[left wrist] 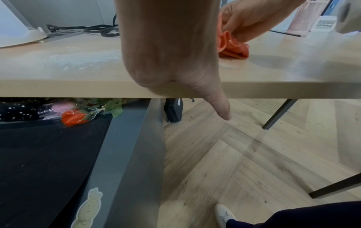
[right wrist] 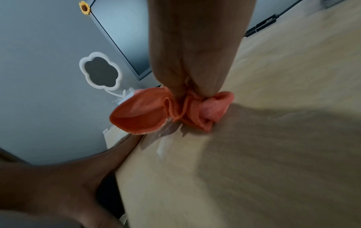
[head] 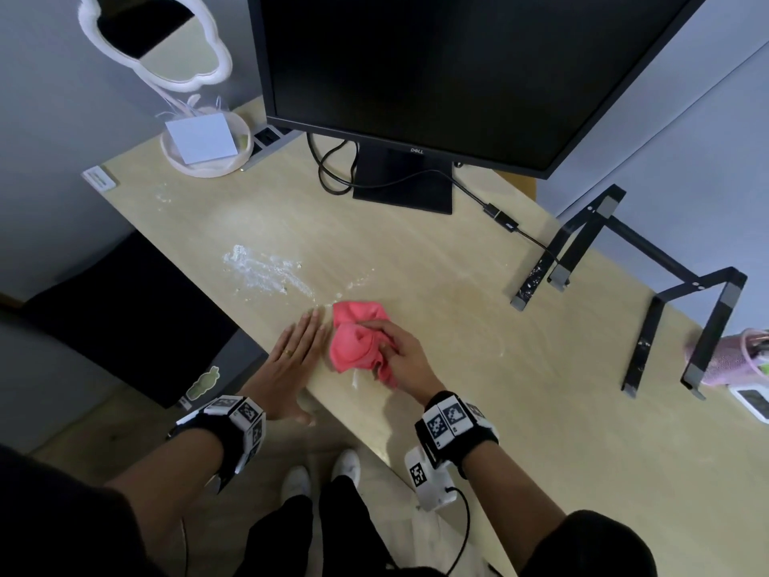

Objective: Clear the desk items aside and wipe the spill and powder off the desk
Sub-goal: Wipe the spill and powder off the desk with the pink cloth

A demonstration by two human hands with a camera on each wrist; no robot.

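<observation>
Spreading across most of the head view, the desk (head: 457, 326) carries a monitor (head: 457, 77) at its back edge, a black metal stand (head: 649, 260) toward its right end and a cloud-shaped mirror (head: 166, 47) at its back left corner. White powder (head: 262, 268) lies loose toward the left front edge, with a small wet smear (head: 355, 378) beside the cloth. The left hand (head: 297, 351) lies flat on the desk at the front edge, fingers straight, thumb hanging over the lip. The right hand (head: 399, 351) grips a bunched pink cloth (head: 358, 339) just beside it, pressed to the surface. Soft and light, the cloth looks easy to crumple; bunching it in the palm as now should give firm pressure, though dry powder will likely scatter rather than lift.
</observation>
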